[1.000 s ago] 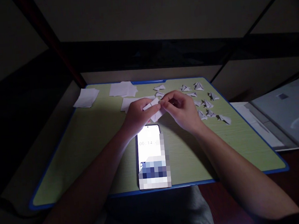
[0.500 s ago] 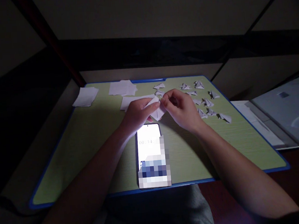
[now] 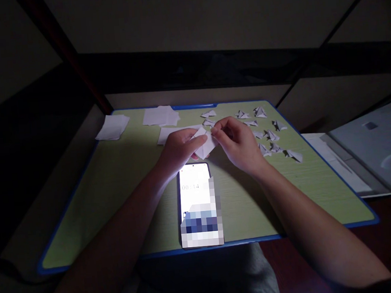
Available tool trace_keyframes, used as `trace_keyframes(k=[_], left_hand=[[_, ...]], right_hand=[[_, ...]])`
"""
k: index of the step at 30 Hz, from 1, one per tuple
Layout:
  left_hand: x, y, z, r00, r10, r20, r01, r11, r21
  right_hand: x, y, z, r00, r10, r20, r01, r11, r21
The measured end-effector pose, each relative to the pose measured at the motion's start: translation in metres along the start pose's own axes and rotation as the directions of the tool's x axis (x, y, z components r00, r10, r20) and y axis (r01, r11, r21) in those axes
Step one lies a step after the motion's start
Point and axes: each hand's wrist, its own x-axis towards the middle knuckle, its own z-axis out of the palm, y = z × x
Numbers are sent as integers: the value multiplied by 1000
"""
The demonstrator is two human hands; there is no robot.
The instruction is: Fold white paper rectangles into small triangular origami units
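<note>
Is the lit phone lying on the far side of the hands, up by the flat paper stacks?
No, the phone lies on the green board's near part, closer than both hands pinching the paper piece.

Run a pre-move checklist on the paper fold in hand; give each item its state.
1. Left hand grips the paper piece: ok.
2. Right hand pinches its upper edge: ok.
3. Piece held above the green board, beyond the lit phone: ok.
4. Crease lined up: cannot tell, too dim.
5. Flat paper sheets lie at the far left: ok.
6. Folded pieces lie to the right, apart from the hands: ok.
</note>
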Motion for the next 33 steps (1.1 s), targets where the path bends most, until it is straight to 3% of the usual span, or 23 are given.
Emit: trace_keyframes(k=[14,33], left_hand=[[2,-3,0,995,46,-93,-44,999,26],[-1,4,1,994,101,-48,-90,976,197]], right_hand=[[1,-8,-1,992,105,77,-112,989,97],[0,-7,0,998,58,23,-60,995,83]])
